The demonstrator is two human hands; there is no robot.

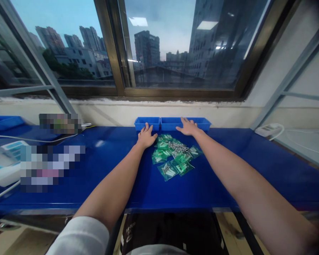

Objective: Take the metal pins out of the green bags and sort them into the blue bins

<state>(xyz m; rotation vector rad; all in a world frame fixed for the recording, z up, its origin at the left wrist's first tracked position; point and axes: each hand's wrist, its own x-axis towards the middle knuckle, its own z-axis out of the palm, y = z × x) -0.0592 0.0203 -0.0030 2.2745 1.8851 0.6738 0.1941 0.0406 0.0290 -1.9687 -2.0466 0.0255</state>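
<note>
My left hand [147,136] reaches to the front of the smaller blue bin [140,122], its fingers spread at the bin's near wall. At the longer blue bin [170,124], my right hand [187,126] lies with fingers apart over the front rim. I see nothing held in either hand. Between my forearms lies a pile of clear and green plastic bags [162,156] with small white pieces inside. Loose metal screws [178,148] are heaped on top of the bags. A bag with screws and white pieces [168,170] lies nearest to me.
The blue table [108,177] runs under a window [175,42]. On the left stand a white device [5,173], a blue tray [5,122] and some blurred-out items. A white power strip [268,129] with a cable is at the right, near grey metal struts [284,85].
</note>
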